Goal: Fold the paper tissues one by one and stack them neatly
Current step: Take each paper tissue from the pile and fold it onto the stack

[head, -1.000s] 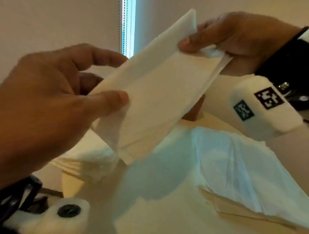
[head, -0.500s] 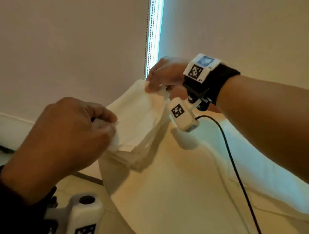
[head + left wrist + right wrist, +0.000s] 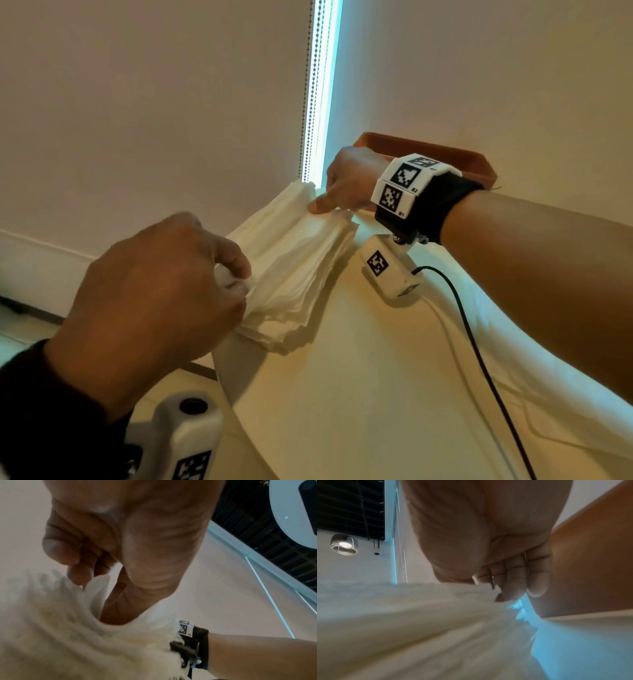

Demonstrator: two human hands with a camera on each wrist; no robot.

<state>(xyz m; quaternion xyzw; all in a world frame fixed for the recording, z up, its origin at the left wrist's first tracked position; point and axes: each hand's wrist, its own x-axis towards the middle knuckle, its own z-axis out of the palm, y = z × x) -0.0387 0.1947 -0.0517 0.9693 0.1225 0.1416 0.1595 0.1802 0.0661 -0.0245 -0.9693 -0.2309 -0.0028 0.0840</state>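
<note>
Since half a second ago, both hands have lowered the folded tissue onto the stack of tissues (image 3: 294, 274), which sits at the far left edge of the cream tabletop (image 3: 376, 394). The stack's long axis runs from near left to far right, toward the window gap. The left hand (image 3: 154, 301) pinches the tissue's near end in curled fingers; the right hand (image 3: 349, 181) pinches the far end, thumb on top.

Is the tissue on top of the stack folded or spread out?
Folded: the top tissue lies narrow on the stack, its ends pinched by the left hand and right hand.
</note>
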